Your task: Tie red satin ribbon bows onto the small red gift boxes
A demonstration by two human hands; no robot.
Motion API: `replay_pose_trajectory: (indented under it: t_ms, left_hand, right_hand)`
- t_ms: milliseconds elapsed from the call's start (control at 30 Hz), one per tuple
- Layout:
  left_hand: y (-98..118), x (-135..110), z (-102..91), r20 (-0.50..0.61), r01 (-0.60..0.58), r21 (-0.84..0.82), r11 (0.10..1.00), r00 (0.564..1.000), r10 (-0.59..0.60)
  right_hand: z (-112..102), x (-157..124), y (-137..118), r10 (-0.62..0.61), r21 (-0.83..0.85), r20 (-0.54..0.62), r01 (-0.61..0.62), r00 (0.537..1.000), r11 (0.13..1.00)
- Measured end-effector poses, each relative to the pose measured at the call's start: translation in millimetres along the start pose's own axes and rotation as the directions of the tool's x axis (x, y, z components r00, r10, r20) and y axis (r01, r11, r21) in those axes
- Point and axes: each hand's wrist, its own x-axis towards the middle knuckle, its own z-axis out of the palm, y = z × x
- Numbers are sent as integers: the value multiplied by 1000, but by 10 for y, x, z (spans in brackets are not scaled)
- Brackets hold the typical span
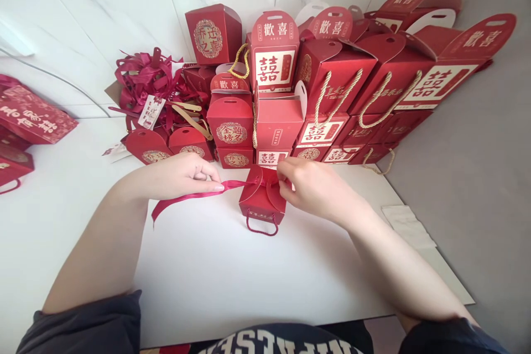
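Note:
A small red gift box (262, 200) with a cord handle stands on the white table (215, 265) in front of me. A dark red ribbon (188, 197) runs from its top flaps out to the left. My left hand (186, 175) is closed in a pinch on the ribbon just left of the box. At the right side of the box top, my right hand (309, 183) has its fingers closed on the ribbon.
Many red gift boxes (277, 74) with gold rope handles are stacked against the white wall behind. A heap of red ribbons (151, 80) lies at the back left. More red boxes (29, 116) sit at the far left. A white paper (409, 225) lies near the table's right edge.

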Motion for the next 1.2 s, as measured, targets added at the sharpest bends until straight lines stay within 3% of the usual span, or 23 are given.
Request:
replay_pose_trajectory:
  t_ms: [67, 133, 233, 300, 367, 533, 600, 700, 833, 933, 1033, 1200]
  left_hand:
    - [-2, 14, 3, -18, -7, 3, 1000, 1000, 7]
    - [-6, 56, 34, -67, -52, -32, 998, 997, 50]
    - [-1, 173, 149, -100, -131, -188, 973, 988, 113]
    - [23, 260, 259, -102, -142, -311, 940, 988, 116]
    - [65, 329, 362, -135, -125, -386, 914, 988, 78]
    - [172, 390, 458, -250, -84, -398, 914, 968, -19]
    - [171, 406, 450, -266, -89, -433, 897, 963, -33]
    - [115, 466, 459, -237, -93, -537, 839, 971, -43]
    - [18, 577, 505, -139, -23, -623, 782, 987, -81]
    - [-8, 585, 475, -65, 22, -629, 777, 995, -81]
    - [2, 504, 370, -76, 3, -613, 790, 995, -63]
    - [-18, 312, 172, -148, -65, -567, 821, 989, -24]
  right_hand:
    - [-32, 9, 91, 47, 308, 37, -56, 998, 950]
    - [-51, 25, 181, 76, 557, 74, -104, 994, 824]
    - [-29, 58, 263, 117, 722, 171, -206, 978, 660]
    - [-2, 75, 272, 133, 722, 237, -266, 962, 639]
    - [10, 80, 259, 157, 682, 239, -280, 958, 676]
    - [-48, 59, 240, 141, 620, 192, -231, 971, 750]
    - [-74, 58, 262, 94, 669, 188, -197, 978, 717]
    - [-67, 75, 314, 14, 770, 278, -232, 960, 594]
    - [-6, 99, 367, 66, 758, 391, -362, 918, 543]
    - [-29, 88, 373, 79, 733, 423, -392, 902, 555]
    - [-145, 40, 378, 65, 730, 412, -372, 909, 573]
    - [-375, -85, 442, 166, 747, 243, -293, 956, 597]
